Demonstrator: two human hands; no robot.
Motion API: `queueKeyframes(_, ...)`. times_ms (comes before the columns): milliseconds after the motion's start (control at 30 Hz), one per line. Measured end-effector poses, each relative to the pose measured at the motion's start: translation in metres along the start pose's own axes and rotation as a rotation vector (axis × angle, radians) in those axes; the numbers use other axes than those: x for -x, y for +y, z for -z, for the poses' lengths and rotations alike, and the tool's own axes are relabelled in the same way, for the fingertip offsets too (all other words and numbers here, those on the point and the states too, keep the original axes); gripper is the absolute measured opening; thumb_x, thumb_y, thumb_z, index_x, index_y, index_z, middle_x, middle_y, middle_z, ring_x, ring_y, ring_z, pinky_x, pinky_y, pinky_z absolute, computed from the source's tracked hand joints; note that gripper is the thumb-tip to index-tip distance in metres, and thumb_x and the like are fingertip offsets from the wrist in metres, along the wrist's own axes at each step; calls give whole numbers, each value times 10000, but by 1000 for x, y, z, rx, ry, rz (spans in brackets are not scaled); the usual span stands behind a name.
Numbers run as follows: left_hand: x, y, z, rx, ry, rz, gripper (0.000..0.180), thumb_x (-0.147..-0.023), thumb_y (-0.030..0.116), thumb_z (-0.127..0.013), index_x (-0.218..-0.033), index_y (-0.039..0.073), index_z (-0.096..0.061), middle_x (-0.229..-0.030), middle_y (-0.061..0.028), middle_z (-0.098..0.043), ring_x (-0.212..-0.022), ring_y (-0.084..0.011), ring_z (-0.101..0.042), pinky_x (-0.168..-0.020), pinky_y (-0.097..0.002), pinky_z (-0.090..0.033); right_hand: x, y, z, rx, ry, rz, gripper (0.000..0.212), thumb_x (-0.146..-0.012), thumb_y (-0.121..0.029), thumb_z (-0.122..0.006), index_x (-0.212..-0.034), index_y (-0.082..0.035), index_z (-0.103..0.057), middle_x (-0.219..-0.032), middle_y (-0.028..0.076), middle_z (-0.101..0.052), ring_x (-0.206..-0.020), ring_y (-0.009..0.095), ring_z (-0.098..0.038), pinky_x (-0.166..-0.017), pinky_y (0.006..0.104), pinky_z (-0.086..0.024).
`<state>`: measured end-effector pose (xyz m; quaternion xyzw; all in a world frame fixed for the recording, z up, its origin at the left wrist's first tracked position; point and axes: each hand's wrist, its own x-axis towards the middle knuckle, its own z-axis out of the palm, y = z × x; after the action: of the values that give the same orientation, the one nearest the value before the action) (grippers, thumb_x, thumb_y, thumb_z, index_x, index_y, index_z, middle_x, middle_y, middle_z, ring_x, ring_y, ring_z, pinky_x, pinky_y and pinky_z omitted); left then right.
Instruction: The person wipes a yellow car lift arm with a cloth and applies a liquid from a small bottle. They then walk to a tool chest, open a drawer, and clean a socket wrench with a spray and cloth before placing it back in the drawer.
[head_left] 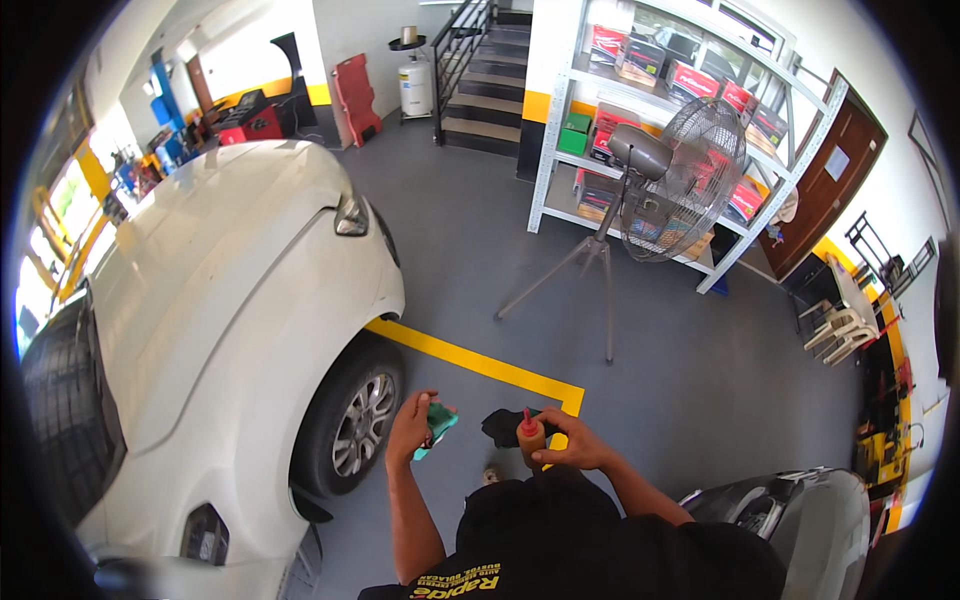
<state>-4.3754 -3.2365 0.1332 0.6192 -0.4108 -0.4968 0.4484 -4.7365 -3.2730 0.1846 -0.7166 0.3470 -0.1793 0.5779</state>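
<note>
My left hand [408, 428] is closed on a green cloth [437, 430], which hangs out past the fingers beside the white car's front wheel [365, 422]. In my right hand [575, 440] is a squeeze bottle [531, 440] with a brownish body and a red pointed nozzle, held roughly upright in front of my body. Just left of the bottle shows a dark black shape [502, 428]; I cannot tell whether it is a cloth or a shoe. The two hands are apart, at about waist height.
A white car [220, 270] fills the left side. Yellow floor tape [470, 358] bends ahead of me. A stand fan [665, 180] on a tripod stands before a metal shelf [545, 190] of boxes. Another, grey vehicle [820, 530] is close at lower right. Stairs [487, 90] rise at the back.
</note>
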Motion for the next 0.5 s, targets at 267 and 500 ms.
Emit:
queueKeyframes(267, -153, 59, -45, 215, -354, -58, 348, -1183, 264, -576, -1379, -11, -659, -1007, -58, -753, -856, -128, -710, -806, -299, -587, -129, 7, 86, -44, 103, 56, 613, -888, -325, -916, -1379, -71, -651, -1357, 89, -610, -1328, 265, -607, -1185, 409, -450)
queueKeyframes(500, -333, 102, -63, -112, -663, -124, 334, -1081, 234, -765, -1294, -9, -683, -1040, -50, -765, -939, -120, -738, -813, -317, -603, -288, 31, 197, -258, 147, 113, 578, -899, -273, -917, -1371, -64, -657, -1381, 73, -592, -1348, 256, -594, -1197, 403, -451)
